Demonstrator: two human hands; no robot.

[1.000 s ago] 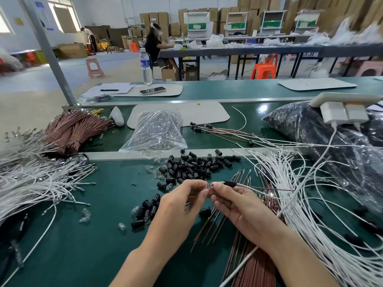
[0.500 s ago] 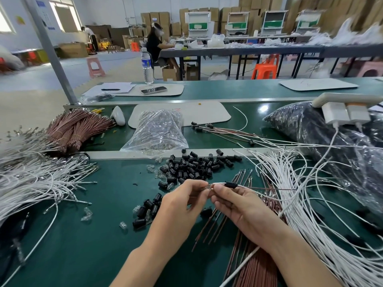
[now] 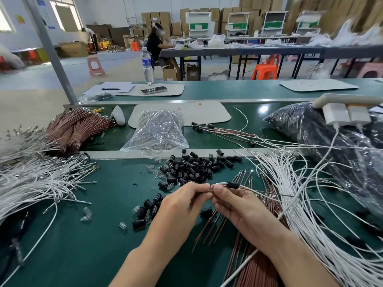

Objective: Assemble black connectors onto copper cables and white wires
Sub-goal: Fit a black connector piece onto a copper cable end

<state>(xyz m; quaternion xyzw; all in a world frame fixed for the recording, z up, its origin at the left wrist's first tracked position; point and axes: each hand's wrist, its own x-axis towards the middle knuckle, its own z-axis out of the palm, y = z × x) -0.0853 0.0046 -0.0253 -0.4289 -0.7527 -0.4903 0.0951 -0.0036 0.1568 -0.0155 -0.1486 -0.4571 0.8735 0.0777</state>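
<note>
Head view: we see our two hands meeting fingertip to fingertip over the dark green bench mat (image 3: 83,245).
Left hand: our left hand (image 3: 182,204) pinches the end of a thin white wire (image 3: 219,184).
Right hand: our right hand (image 3: 238,206) pinches the same wire, fingers curled.
Connector: a small black tubular connector (image 3: 233,185) sits on that wire, just right of our fingertips.
Far edge: a silver metal rail (image 3: 116,154) runs behind the loose heap of black connectors (image 3: 194,168).
Right side: tangled white wires (image 3: 300,193) crowd our right hand; copper-coloured cables (image 3: 257,266) lie under the wrist.
Open room: green mat shows left of our left forearm.
</note>
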